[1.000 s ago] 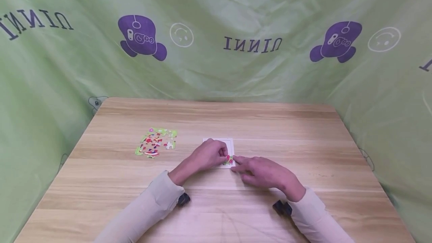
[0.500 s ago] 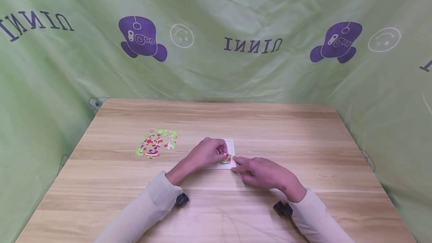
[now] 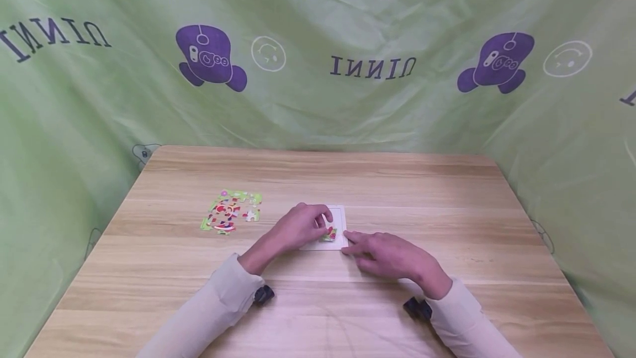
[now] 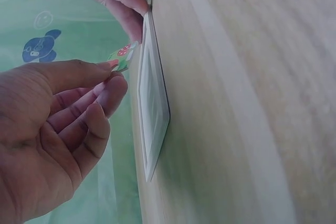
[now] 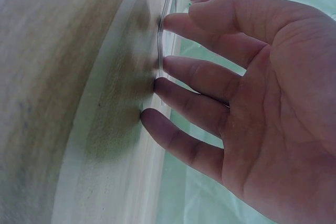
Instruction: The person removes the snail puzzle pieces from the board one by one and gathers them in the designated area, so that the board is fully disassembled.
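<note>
Between thumb and finger, my left hand [image 3: 301, 225] pinches a green jigsaw puzzle piece [image 4: 122, 55] with a red spotted print. The piece is held a little above a white puzzle tray [image 4: 152, 98], tilted. In the head view the tray [image 3: 340, 215] lies flat mid-table, partly hidden under the left hand. Fingertips of my right hand [image 3: 390, 253] touch the tray's right edge; its fingers are spread and fairly straight in the right wrist view, some tips resting on the table.
Left of the tray, a loose cluster of colourful puzzle pieces [image 3: 226, 211] lies on the wooden table [image 3: 387, 181]. A green printed curtain [image 3: 318, 104] hangs round the table's back and sides. Dark wrist cameras [image 3: 263, 295] sit under the sleeves.
The left hand has shifted slightly left with the puzzle piece, drawing it from the tray's lower right corner toward its middle. My right hand has stayed at the tray's edge.
</note>
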The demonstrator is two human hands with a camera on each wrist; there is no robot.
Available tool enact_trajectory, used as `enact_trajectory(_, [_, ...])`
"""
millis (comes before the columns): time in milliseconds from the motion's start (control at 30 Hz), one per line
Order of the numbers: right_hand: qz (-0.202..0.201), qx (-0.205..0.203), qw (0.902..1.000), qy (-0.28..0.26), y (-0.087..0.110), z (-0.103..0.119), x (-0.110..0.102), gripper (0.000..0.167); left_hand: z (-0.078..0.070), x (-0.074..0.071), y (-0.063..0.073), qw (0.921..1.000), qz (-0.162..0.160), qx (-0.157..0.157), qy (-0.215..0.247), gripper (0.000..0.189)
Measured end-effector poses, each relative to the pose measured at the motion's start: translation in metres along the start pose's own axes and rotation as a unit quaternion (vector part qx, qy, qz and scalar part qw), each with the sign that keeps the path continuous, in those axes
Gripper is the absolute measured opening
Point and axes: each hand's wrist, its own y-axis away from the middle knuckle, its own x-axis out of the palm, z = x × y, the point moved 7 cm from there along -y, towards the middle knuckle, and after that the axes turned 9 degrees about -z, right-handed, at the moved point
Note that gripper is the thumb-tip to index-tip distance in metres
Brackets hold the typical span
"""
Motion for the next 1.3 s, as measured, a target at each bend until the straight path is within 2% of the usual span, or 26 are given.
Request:
enact_trajectory(167, [0.001,0.004,1.0,0.001,0.0,0.0,0.0,0.038,-0.001,-0.005,0.004,0.9999,0.0,0.005,0.01,0.014])
enact_trajectory(367, [0.003,0.01,0.9999,-0.001,0.0,0.0,0.001,0.037,0.003,-0.011,0.009,1.0,-0.002,0.005,-0.005,0.015])
enact_trajectory(633, [-0.002,0.007,1.0,-0.007,0.0,0.0,0.0,0.036,0.013,-0.021,0.015,0.9995,-0.007,0.004,-0.031,0.015])
enact_trajectory(1000, [-0.005,0.001,1.0,-0.007,0.0,0.001,0.0,0.036,0.024,-0.037,0.03,0.9992,-0.006,0.011,-0.038,0.01])
enact_trajectory(1167, [-0.001,0.011,0.9998,-0.013,0.0,0.0,-0.001,0.035,0.032,-0.048,0.036,0.999,-0.016,0.009,-0.042,0.01])
enact_trajectory(1300, [0.002,0.021,0.9995,-0.022,0.001,-0.001,-0.001,0.036,0.04,-0.058,0.04,0.9986,-0.025,-0.003,-0.046,0.009])
